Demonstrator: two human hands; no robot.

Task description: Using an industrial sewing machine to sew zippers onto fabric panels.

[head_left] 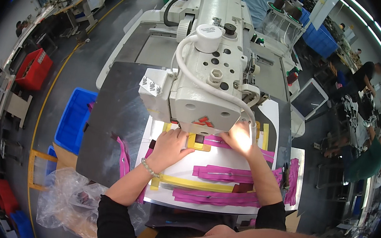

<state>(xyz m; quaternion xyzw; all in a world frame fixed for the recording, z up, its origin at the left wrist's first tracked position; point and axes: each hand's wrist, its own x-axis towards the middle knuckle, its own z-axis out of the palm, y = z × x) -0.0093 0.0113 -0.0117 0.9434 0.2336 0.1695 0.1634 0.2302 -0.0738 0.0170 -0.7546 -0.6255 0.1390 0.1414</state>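
Beneath the sewing machine head (205, 106), my left hand (169, 147) lies on the white sheet with thumb and fingers apart. Its thumb reaches to a small yellow-edged piece (198, 142) with a dark patch. My right hand (240, 137) rests over a magenta zipper (216, 141); bright light washes it out and the machine head hides its fingertips, so its grip cannot be told. Nearer to me, a second magenta zipper (222, 173) and a third zipper (217, 198) lie on either side of a yellow strip (195, 184).
Magenta zipper pieces (123, 157) lie on the dark table (103, 124) at left, and more zippers (292, 181) at right. Beside the table stand a blue bin (75, 119) and a clear plastic bag (70, 199). A white hose (212, 86) crosses the machine. Other people work at far right.
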